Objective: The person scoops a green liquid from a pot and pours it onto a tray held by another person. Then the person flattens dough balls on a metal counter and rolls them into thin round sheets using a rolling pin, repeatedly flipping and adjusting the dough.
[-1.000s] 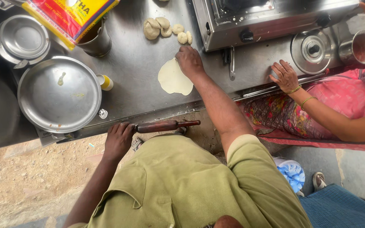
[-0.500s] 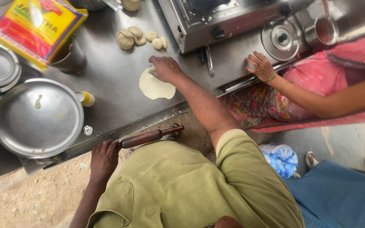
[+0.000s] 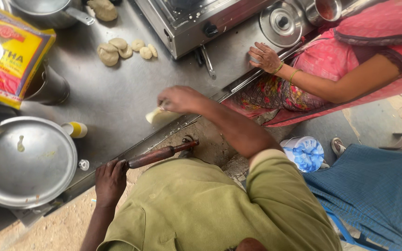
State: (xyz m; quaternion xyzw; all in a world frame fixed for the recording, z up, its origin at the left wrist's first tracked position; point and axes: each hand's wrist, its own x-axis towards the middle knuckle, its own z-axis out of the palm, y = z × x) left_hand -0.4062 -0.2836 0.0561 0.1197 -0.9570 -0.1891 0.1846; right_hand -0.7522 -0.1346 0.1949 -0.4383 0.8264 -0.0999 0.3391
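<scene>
My right hand [image 3: 180,99] grips a flat, pale round of dough [image 3: 160,115] and holds it folded near the front edge of the steel counter [image 3: 117,102]. My left hand [image 3: 110,179] is closed around one end of a dark wooden rolling pin [image 3: 161,154], which sticks out to the right below the counter edge. Several small dough balls [image 3: 122,50] lie on the counter beyond my right hand.
A large steel lidded pan [image 3: 24,160] sits at left beside a small yellow-capped bottle [image 3: 76,129], a dark cup [image 3: 47,86] and a yellow flour bag [image 3: 8,53]. A gas stove [image 3: 196,21] stands at the back. Another person's hand [image 3: 266,56] rests on the counter at right.
My right hand has lifted the dough round off the counter and pulled it toward the front edge. The left hand still holds the rolling pin.
</scene>
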